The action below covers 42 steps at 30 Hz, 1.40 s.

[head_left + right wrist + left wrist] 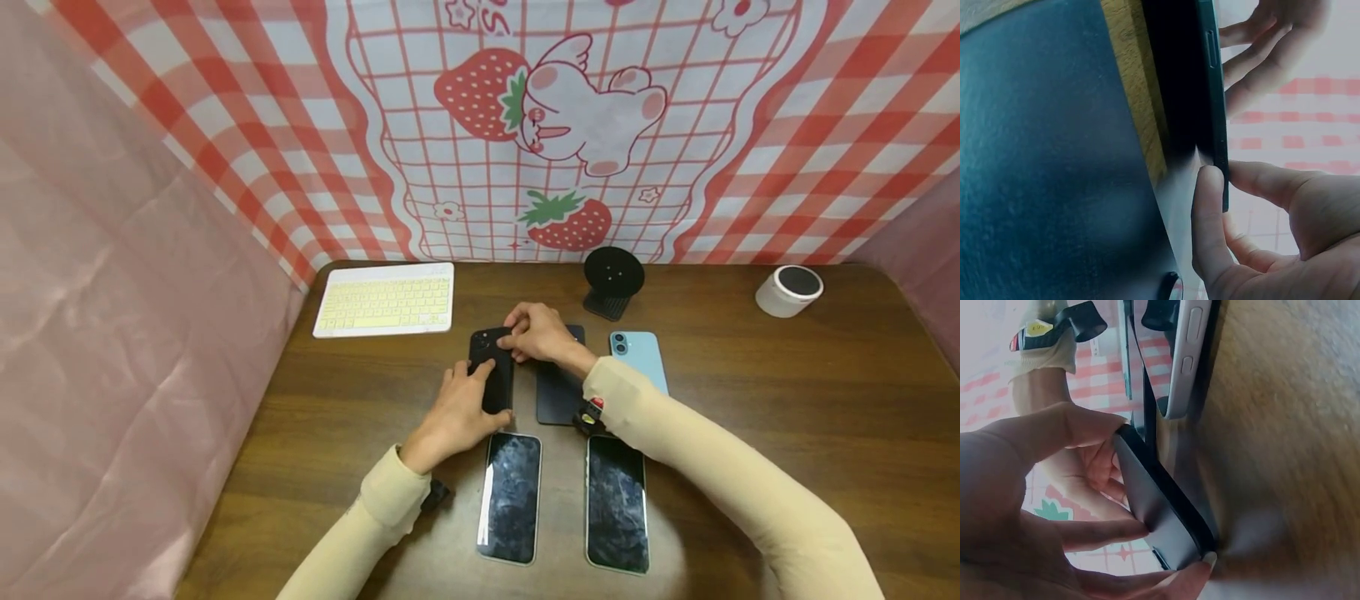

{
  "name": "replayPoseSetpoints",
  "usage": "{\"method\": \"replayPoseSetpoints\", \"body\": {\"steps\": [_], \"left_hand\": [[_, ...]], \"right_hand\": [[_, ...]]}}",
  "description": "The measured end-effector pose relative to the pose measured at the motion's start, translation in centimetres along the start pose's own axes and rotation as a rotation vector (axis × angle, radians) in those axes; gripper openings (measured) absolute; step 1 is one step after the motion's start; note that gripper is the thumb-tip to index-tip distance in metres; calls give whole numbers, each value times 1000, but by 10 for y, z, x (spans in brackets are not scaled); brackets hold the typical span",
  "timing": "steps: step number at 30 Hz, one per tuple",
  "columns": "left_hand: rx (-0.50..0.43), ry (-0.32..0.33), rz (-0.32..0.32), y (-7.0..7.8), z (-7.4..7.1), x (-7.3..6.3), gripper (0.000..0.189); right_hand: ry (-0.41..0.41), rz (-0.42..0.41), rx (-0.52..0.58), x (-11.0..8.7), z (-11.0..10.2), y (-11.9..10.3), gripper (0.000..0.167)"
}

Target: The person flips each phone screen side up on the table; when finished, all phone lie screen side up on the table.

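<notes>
- Black phone is lying near the middle of the head view, back side facing up, its camera lenses showing at the top end; I cannot tell if it is touching the table everywhere.
- The left grip is grasping this phone: in the left wrist view, the thumb and the fingers are holding it at its edges.
- The right grip is grasping it also; in the right wrist view, the thumb and a finger are pinching one end of its narrow side.
- A dark blue slab is lying just to the right of the phone, and the right forearm is covering one part of it.
- A light blue phone is resting farther right, with the sleeve hiding its lower end.
- Two phones with dark screens are lying in the lower middle of the frame: the left screen phone is reflecting a bright strip, and the right screen phone is lying apart from it.
- A keyboard with yellow keys is occupying the upper left of the table.
- A round black stand is standing above the light blue phone, and a white cylinder is standing at the upper right.
- A red checkered cloth is hanging behind.
</notes>
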<state>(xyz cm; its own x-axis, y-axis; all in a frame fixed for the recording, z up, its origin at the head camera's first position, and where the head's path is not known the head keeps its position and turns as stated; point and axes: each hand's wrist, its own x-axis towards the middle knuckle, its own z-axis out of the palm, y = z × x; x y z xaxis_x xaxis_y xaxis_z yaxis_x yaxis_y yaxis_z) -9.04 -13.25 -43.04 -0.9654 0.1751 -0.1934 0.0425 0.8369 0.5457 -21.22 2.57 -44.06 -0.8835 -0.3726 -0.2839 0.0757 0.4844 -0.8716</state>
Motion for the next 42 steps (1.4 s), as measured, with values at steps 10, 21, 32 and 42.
{"method": "replayPoseSetpoints", "body": {"steps": [10, 21, 32, 42], "left_hand": [[-122, 8, -36, -7, -1, -2, 85], [-243, 41, -15, -12, -5, -2, 83], [-368, 43, 31, -16, -4, -2, 72], [-442, 146, 74, -25, -6, 0, 64]], "right_hand": [[-36, -1, 109, -2, -3, -2, 32], [-158, 21, 313, -7, 0, -2, 38], [-199, 79, 288, -9, 8, 5, 43], [-161, 107, 263, -9, 6, 6, 46]]}}
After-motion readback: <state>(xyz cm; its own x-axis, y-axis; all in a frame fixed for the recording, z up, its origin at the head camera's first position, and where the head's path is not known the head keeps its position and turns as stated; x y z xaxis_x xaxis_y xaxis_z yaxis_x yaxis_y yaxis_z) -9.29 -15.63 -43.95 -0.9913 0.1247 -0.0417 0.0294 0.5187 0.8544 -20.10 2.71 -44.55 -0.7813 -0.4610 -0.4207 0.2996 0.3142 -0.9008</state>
